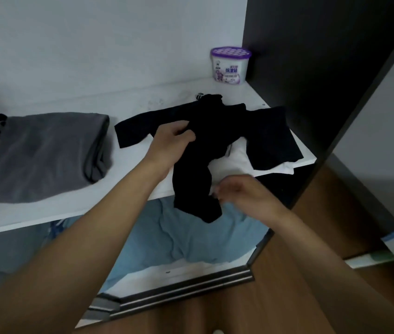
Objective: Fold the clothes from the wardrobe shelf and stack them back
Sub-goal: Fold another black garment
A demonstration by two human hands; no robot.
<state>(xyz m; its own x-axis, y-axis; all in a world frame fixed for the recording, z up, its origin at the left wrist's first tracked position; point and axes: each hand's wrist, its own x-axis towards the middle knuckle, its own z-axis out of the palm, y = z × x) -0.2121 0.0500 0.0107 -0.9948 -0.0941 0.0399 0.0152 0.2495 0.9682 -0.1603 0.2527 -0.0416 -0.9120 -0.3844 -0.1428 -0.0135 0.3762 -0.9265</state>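
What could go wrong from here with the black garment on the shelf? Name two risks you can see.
The black garment hangs over the edge of the shelf, gripped by the left hand; it might slip down. Lifting it could drag the white garment beneath off too.

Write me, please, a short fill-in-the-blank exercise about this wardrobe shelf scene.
1. The crumpled fabric garment held by the left hand is ____ in colour.
2. The folded grey cloth garment lies to its ____ on the white wardrobe shelf.
3. The round white plastic tub in the back corner has a ____ lid.
Missing words: black; left; purple.
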